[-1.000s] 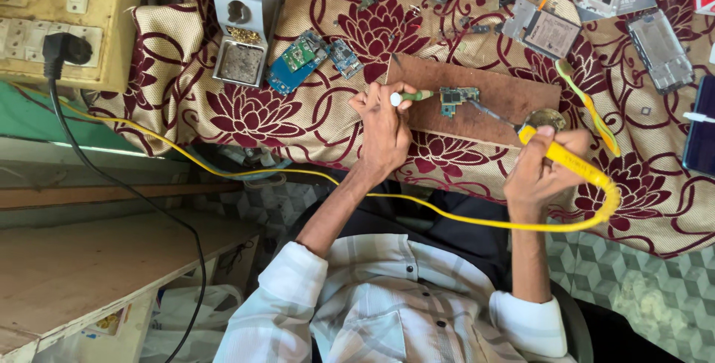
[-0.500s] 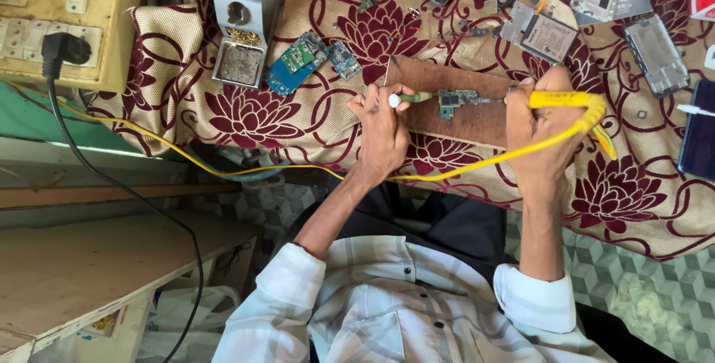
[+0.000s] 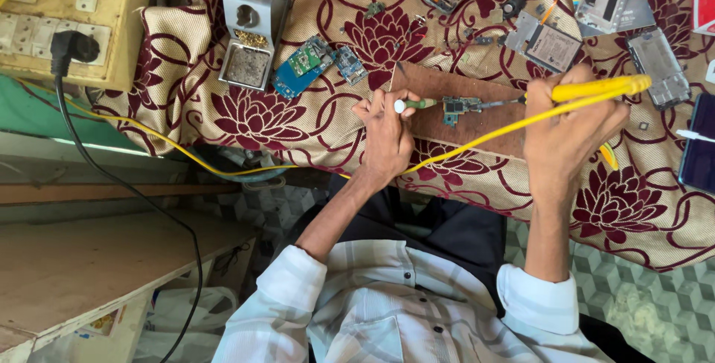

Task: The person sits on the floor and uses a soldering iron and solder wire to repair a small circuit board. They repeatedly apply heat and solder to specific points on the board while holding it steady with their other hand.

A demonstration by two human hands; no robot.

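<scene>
From my feed, the right hand (image 3: 570, 136) is clamped round a yellow soldering iron (image 3: 596, 89), which a second ago hung low over the floral cloth (image 3: 261, 110) and has since swung up, so its tip now sits at the small green circuit board (image 3: 460, 104). The left hand (image 3: 386, 136) has barely moved, fingers closed on a green-handled probe (image 3: 417, 104) touching the board's other end (pinning it, I'd judge). That board lies on a brown wooden block (image 3: 477, 128), the iron's yellow cord (image 3: 477, 139) trailing leftward, and contact work looks underway.
</scene>
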